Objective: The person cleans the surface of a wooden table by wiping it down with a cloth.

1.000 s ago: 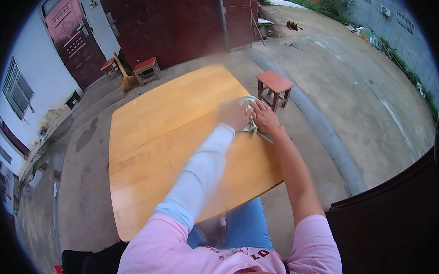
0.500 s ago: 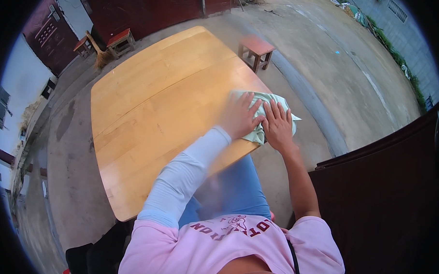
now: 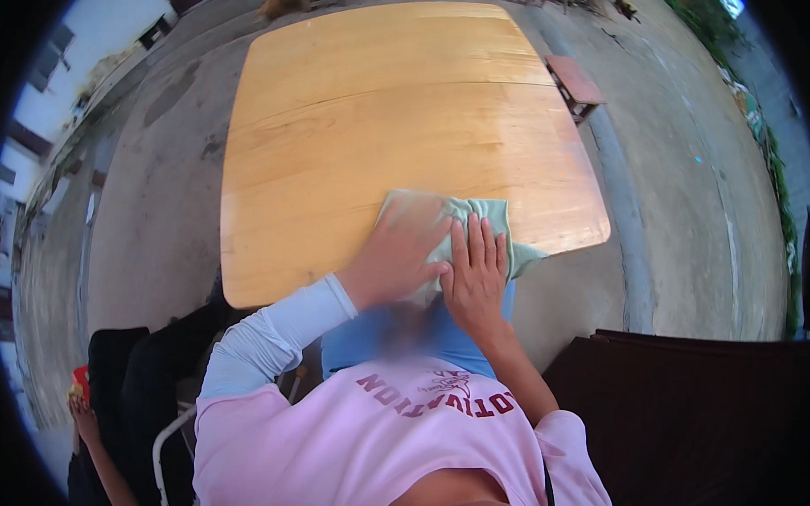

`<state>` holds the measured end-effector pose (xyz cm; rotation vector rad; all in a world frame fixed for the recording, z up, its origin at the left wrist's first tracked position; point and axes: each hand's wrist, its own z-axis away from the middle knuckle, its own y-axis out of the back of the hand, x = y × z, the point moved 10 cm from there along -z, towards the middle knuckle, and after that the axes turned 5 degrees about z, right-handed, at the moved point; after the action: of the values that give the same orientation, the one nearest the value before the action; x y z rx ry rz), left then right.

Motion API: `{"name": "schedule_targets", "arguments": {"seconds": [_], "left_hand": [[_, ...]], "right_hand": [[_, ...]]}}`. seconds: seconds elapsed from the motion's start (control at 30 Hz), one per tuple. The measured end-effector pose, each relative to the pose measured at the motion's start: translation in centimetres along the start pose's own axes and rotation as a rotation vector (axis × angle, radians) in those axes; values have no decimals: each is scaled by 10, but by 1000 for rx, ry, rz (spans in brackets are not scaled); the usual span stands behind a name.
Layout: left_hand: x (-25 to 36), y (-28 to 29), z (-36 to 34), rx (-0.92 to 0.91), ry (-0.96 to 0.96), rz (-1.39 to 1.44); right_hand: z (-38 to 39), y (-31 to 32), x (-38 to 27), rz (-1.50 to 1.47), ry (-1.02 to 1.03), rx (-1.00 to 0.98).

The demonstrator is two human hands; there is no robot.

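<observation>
A pale green cloth [image 3: 519, 257] lies crumpled on the near edge of a light wooden table [image 3: 383, 118], and part of it hangs over that edge. My left hand [image 3: 396, 253], in a light blue sleeve, rests flat on the cloth's left part; motion blurs its fingers. Close beside it, my right hand [image 3: 478, 278] presses on the cloth with straight fingers pointing away from me. The thumb of the left hand reaches toward the right hand. Both palms cover much of the cloth's middle.
A reddish stool [image 3: 576, 83] stands past the table's right side. Dark brown panelling [image 3: 676, 423] is at the lower right. At the lower left are another person's hand [image 3: 83, 413], dark-clothed legs [image 3: 151, 369] and a white metal tube frame [image 3: 162, 450]. A broom [image 3: 278, 1] is beyond the table.
Both hands and the cloth have moved left along the near edge, away from the table's right corner. The view has turned, bringing the other person into sight at the lower left.
</observation>
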<state>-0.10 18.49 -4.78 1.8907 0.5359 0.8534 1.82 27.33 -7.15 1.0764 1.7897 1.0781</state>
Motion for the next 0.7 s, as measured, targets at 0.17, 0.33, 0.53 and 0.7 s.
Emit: {"name": "schedule_targets", "arguments": {"seconds": [0.17,0.33,0.53,0.7], "left_hand": [[-37,32,90,28,313,-166],[-68,74,171,169,618,-285],[-103,88,202,307,705,-326],[-133,92,190,272,704,-321]], "right_hand": [[-13,-22,-92,-150,355,-144],[-29,-38,-182,-258,614,-76],[-47,-61,-229,-329,779,-28],[-76,-71,-232,-399,804,9]]}}
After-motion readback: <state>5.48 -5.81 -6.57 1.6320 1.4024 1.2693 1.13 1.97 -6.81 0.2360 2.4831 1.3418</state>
